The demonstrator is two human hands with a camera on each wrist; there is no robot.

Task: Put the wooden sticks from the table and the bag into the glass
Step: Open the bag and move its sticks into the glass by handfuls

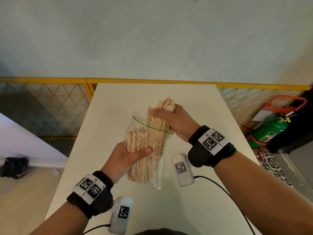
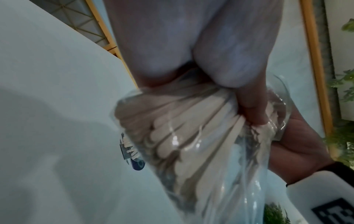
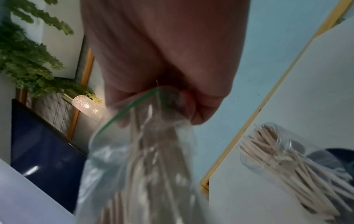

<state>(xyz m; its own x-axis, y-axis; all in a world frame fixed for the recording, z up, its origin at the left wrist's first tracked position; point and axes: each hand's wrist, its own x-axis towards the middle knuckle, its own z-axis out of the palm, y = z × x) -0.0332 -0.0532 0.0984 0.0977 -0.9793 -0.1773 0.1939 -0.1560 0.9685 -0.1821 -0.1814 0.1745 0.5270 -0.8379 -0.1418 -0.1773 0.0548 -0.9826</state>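
Note:
A clear zip bag (image 1: pixel 158 175) with a green seal line is held above the white table (image 1: pixel 115 102), and it holds many wooden sticks (image 1: pixel 144 150). My left hand (image 1: pixel 133 155) grips the bag's lower half, thumb across the front. My right hand (image 1: pixel 171 117) grips a bundle of sticks poking out of the bag's mouth. In the left wrist view my fingers (image 2: pixel 249 106) press the bag (image 2: pixel 191 151) around the sticks. The right wrist view shows the bag's mouth (image 3: pixel 134 136) under my palm, and a glass (image 3: pixel 283 159) with several sticks in it on the table. My right hand hides the glass in the head view.
A yellow mesh fence (image 1: pixel 50 102) runs behind the table. To the right, a green extinguisher (image 1: pixel 269 133) stands on the floor in an orange frame. A dark bundle (image 1: pixel 13 167) lies on the floor at the left. Cables trail from my wrist cameras over the table's near part.

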